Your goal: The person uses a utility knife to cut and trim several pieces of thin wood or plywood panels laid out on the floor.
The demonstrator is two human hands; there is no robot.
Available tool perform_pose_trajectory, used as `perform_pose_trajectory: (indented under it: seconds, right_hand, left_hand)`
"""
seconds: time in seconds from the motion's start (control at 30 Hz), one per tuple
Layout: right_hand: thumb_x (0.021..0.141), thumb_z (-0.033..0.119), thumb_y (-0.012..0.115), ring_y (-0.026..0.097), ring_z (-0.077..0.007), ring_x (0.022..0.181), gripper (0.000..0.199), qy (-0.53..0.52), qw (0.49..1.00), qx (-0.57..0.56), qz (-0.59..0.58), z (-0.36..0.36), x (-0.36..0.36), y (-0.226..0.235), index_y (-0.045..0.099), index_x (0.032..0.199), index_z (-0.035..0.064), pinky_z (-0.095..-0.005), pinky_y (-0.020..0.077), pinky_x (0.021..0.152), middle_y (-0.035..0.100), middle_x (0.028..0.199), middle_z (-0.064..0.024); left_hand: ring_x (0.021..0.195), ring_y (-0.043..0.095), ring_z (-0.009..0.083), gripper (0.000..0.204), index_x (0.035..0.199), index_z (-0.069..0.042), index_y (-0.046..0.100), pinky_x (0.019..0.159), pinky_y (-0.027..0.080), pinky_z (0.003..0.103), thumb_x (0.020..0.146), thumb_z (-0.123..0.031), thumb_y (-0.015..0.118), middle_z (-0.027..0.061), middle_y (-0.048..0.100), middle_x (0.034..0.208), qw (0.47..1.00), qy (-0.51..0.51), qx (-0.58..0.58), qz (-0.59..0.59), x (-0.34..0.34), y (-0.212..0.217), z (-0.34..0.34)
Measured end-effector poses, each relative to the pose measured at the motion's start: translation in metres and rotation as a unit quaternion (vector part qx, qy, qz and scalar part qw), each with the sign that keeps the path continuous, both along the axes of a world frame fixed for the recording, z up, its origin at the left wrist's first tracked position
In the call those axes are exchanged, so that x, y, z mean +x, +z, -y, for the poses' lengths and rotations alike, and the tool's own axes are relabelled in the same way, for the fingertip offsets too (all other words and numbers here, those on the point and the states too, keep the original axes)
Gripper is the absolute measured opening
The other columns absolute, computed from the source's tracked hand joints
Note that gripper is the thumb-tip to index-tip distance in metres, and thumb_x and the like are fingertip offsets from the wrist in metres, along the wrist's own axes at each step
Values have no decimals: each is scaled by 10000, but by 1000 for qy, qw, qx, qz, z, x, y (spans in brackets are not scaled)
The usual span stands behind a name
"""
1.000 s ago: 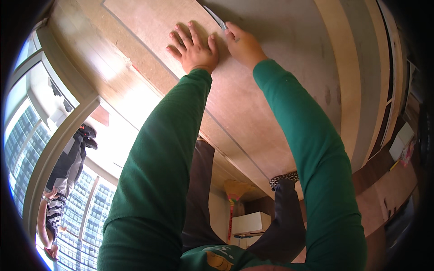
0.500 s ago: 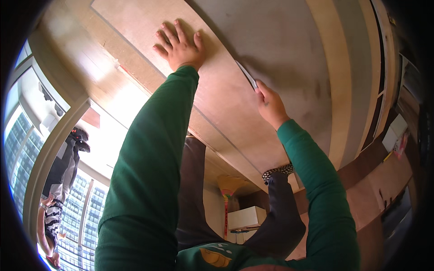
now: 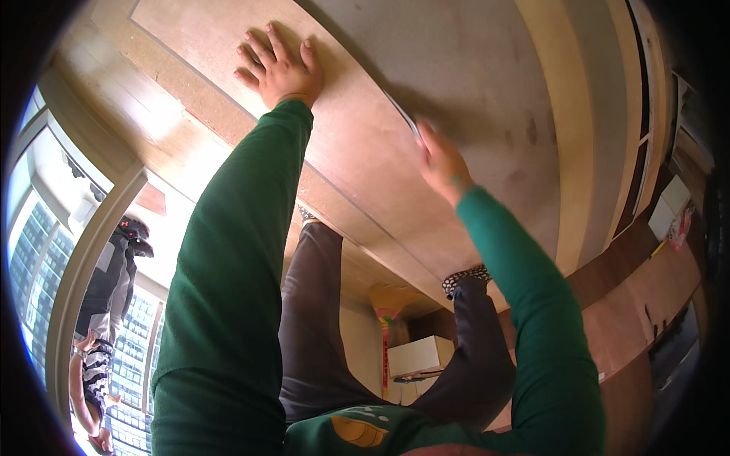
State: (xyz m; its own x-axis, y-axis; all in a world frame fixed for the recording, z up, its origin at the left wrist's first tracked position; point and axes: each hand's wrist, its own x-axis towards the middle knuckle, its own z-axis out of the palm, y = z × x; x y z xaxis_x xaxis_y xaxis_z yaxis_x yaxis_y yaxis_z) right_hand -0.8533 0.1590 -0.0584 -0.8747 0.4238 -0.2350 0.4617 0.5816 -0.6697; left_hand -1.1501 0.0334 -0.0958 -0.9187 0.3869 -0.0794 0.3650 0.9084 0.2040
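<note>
My left hand lies flat, fingers spread, on a pale pinkish-tan sheet. To its right, my right hand is closed, a little blurred, around the near end of a thin, long, silver blade-like tool. The tool's exact kind cannot be told. It lies along the sheet's right edge, where the sheet borders a darker grey-brown board. My fingers hide the tool's grip.
My patterned shoe stands by the sheet's near edge. Between my legs are a broom and a white box. At the left, another person stands by tall windows. Brown sheets lie at the right.
Both hands have shifted left and slightly up in the picture. The tool has moved with my right hand along the sheet's edge and now shows as a thinner strip. My left hand stays spread.
</note>
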Motion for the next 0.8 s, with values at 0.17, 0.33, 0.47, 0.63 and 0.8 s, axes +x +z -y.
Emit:
perform_pose_trajectory:
  seconds: [0.17,0.33,0.47,0.63,0.8]
  right_hand:
    - [912,37,567,666,-359,854,315,-23,993,-55,104,-21,-23,62,562,1220,103,-450,540,713,685,939,-154]
    - [949,150,528,647,-412,870,221,-33,993,-110,34,-13,-174,30,575,1162,110,-519,506,716,678,920,-203]
    - [945,220,519,635,-448,912,235,-35,996,-79,-29,-22,-269,-7,581,1136,98,-546,496,768,681,940,-227]
    - [935,175,506,640,-432,1040,324,-55,996,-17,-64,-23,-285,-19,637,1197,36,-501,511,889,675,1113,-270]
    - [895,44,623,681,-330,1005,520,-30,997,-42,51,14,0,18,536,1403,112,-415,552,825,695,1111,-173]
  left_hand:
    - [1541,-16,412,800,1617,-165,140,1212,-29,579,986,-645,245,210,61,1668,1000,6,-7,18,2,3,-2]
    - [1542,6,406,801,1616,-166,153,1215,-22,572,983,-642,271,204,66,1670,1000,18,-21,12,-4,5,7]
    - [1541,15,411,785,1613,-171,170,1208,-16,594,978,-610,311,205,78,1669,1000,7,-15,5,4,-1,-12]
    - [1537,21,425,788,1607,-143,186,1200,-17,617,974,-589,331,215,89,1665,999,-6,31,12,11,-5,-20]
    - [1540,-4,418,794,1610,-143,173,1200,-37,612,979,-609,292,216,76,1666,1000,4,6,4,-4,5,4]
